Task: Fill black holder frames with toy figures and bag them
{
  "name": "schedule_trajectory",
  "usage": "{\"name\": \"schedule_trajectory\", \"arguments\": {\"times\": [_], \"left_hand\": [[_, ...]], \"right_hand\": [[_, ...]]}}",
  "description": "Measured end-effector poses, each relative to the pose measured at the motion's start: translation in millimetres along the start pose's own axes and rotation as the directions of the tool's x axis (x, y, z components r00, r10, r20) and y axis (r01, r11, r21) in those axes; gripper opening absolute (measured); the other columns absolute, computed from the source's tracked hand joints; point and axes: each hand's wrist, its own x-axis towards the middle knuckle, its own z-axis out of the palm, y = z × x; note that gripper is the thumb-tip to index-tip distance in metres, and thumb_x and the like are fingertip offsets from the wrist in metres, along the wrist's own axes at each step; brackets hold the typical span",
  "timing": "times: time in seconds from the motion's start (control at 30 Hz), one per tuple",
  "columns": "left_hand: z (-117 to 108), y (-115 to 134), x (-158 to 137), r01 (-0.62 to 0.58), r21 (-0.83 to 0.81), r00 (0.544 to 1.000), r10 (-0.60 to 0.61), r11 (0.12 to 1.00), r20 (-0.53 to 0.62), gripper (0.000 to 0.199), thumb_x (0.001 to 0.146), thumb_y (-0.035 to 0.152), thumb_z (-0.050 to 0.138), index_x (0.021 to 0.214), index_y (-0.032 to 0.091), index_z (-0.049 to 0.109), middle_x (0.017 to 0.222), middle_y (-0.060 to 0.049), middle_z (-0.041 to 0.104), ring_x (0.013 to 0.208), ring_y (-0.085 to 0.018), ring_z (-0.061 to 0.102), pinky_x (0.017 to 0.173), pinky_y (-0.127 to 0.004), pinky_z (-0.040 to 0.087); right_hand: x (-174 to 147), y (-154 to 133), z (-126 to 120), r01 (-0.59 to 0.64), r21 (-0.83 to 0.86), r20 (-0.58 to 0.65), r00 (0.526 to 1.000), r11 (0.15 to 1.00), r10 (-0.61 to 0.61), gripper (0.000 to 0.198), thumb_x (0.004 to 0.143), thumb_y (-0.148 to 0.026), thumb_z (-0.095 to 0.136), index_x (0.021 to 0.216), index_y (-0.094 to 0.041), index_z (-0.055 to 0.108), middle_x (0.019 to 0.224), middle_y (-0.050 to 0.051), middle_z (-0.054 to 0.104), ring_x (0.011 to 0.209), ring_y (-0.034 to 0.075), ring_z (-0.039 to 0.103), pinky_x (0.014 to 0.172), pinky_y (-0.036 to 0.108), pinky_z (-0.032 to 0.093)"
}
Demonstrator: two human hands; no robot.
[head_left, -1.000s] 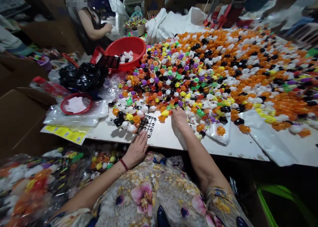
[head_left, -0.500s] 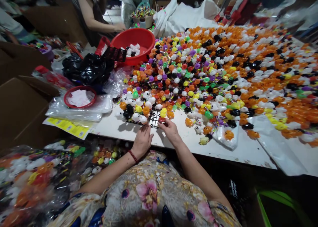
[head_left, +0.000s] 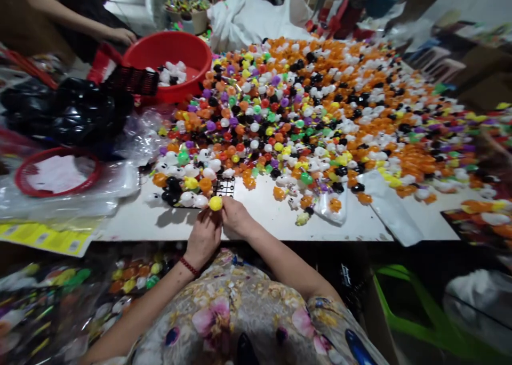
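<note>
The yellow piece (head_left: 215,203) is between the hands, by the black grid (head_left: 226,186). The right hand (head_left: 235,216) pinches it narrowly; the left hand (head_left: 204,234) bunches beside it, its grip impossible to tell. Fingers hide the piece's lower part. Figures (head_left: 188,199) crowd the grid's left side, hiding it. Beyond the hands spreads the pile (head_left: 280,120), with a red tub (head_left: 194,64) farther left. Print on the yellow sheet (head_left: 24,232), far left of the hands, is unreadable.
</note>
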Motion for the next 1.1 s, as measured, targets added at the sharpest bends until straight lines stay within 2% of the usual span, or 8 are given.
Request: {"name": "schedule_trajectory", "arguments": {"times": [0.2, 0.33, 0.57, 0.67, 0.8, 0.9, 1.0, 1.1], "left_hand": [[-6, 2, 4, -0.071, 0.066, 0.996, 0.074, 0.995, -0.044, 0.044, 0.094, 0.017, 0.041, 0.138, 0.017, 0.042, 0.113, -0.016, 0.065, 0.108, -0.032, 0.060, 0.096, -0.053, 0.048], [-9, 4, 5, -0.053, 0.046, 0.995, 0.056, 0.998, -0.078, 0.046, 0.095, 0.021, 0.043, 0.140, 0.019, 0.039, 0.115, -0.016, 0.063, 0.108, -0.033, 0.058, 0.093, -0.052, 0.048], [-5, 3, 9, -0.059, 0.056, 0.995, 0.063, 0.997, -0.078, 0.047, 0.095, 0.024, 0.044, 0.141, 0.018, 0.036, 0.118, -0.018, 0.060, 0.112, -0.034, 0.056, 0.096, -0.054, 0.046], [-3, 0, 9, -0.045, 0.051, 0.996, 0.049, 0.998, -0.074, 0.041, 0.095, 0.025, 0.045, 0.135, 0.018, 0.043, 0.114, -0.017, 0.062, 0.109, -0.032, 0.057, 0.096, -0.052, 0.047], [-5, -3, 3, -0.034, 0.039, 0.997, 0.036, 0.999, -0.063, 0.037, 0.094, 0.024, 0.046, 0.131, 0.020, 0.049, 0.114, -0.015, 0.063, 0.108, -0.031, 0.059, 0.096, -0.050, 0.049], [-8, -4, -7, -0.080, 0.027, 0.992, 0.082, 0.996, -0.091, 0.041, 0.094, 0.023, 0.048, 0.134, 0.021, 0.048, 0.118, -0.014, 0.064, 0.109, -0.030, 0.059, 0.096, -0.049, 0.050], [-11, -5, -15, -0.109, -0.004, 0.990, 0.109, 0.994, -0.094, 0.049, 0.094, 0.020, 0.049, 0.143, 0.023, 0.042, 0.128, -0.013, 0.062, 0.117, -0.029, 0.057, 0.100, -0.049, 0.050], [-12, -6, -19, -0.078, -0.029, 0.995, 0.077, 0.996, -0.061, 0.053, 0.094, 0.020, 0.048, 0.146, 0.025, 0.038, 0.132, -0.013, 0.060, 0.120, -0.029, 0.056, 0.102, -0.049, 0.049]], "right_hand": [[-2, -1, 4, 0.068, 0.011, -0.023, 0.997, 0.998, -0.068, 0.021, 0.090, -0.015, 0.051, 0.108, -0.020, 0.059, 0.104, 0.007, 0.067, 0.097, 0.020, 0.062, 0.089, 0.032, 0.050], [-43, 22, -19, 0.101, -0.086, -0.238, 0.964, 0.991, -0.119, 0.031, 0.092, -0.021, 0.055, 0.122, -0.021, 0.059, 0.112, 0.008, 0.066, 0.101, 0.018, 0.063, 0.091, 0.028, 0.052], [-147, 110, -109, -0.404, -0.340, -0.603, 0.787, 0.849, 0.133, 0.041, 0.082, -0.005, 0.044, 0.112, -0.016, 0.070, 0.103, 0.015, 0.058, 0.099, 0.029, 0.056, 0.089, 0.043, 0.051], [-157, 135, -121, -0.470, -0.449, -0.579, 0.801, 0.760, 0.153, 0.034, 0.084, -0.013, 0.051, 0.111, -0.018, 0.071, 0.102, 0.013, 0.056, 0.096, 0.027, 0.053, 0.087, 0.039, 0.050], [-151, 144, -114, -0.377, -0.484, -0.501, 0.859, 0.790, 0.104, 0.031, 0.088, -0.017, 0.050, 0.112, -0.018, 0.070, 0.107, 0.015, 0.056, 0.093, 0.025, 0.055, 0.086, 0.038, 0.051], [-145, 135, -101, -0.243, -0.416, -0.523, 0.852, 0.876, -0.012, 0.031, 0.088, -0.017, 0.046, 0.112, -0.017, 0.067, 0.113, 0.016, 0.058, 0.095, 0.026, 0.058, 0.085, 0.041, 0.052], [-128, 113, -77, -0.028, -0.191, -0.574, 0.814, 0.981, -0.088, 0.033, 0.090, -0.020, 0.043, 0.119, -0.019, 0.059, 0.116, 0.015, 0.062, 0.100, 0.026, 0.061, 0.089, 0.041, 0.053], [-96, 77, -44, 0.080, 0.215, -0.498, 0.867, 0.973, 0.038, 0.029, 0.091, -0.029, 0.047, 0.119, -0.022, 0.054, 0.099, 0.008, 0.068, 0.086, 0.021, 0.065, 0.078, 0.036, 0.055]]}}
